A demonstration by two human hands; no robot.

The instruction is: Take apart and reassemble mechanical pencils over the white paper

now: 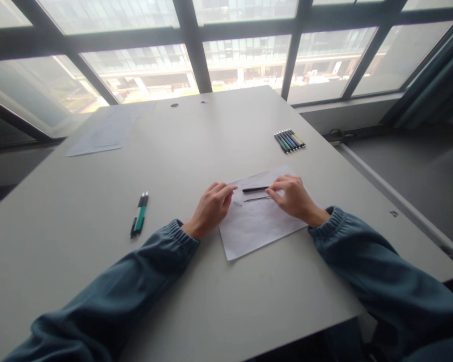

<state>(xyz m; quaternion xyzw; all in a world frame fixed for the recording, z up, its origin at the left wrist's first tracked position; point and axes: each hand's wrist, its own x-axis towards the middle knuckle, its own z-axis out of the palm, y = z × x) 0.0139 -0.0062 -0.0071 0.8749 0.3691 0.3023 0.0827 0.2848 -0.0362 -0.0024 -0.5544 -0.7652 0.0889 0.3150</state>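
My right hand (294, 197) pinches the end of a black pen barrel (255, 189) between thumb and fingertips, holding it just above the sheet of paper (256, 223). My left hand (211, 207) rests at the sheet's left edge with its fingers drawn narrow toward the barrel's free tip; I cannot tell whether they touch it. Just under the barrel a thin refill (256, 199) lies on the paper, with a small pale piece (237, 203) beside the left fingertips. The sheet sits near the desk's (196, 146) middle. Two pens (140, 214) lie well apart toward the left edge, a row of pens (290, 140) near the far right edge, and loose papers (103, 133) at the far left corner. Nothing lies between the hands and these.
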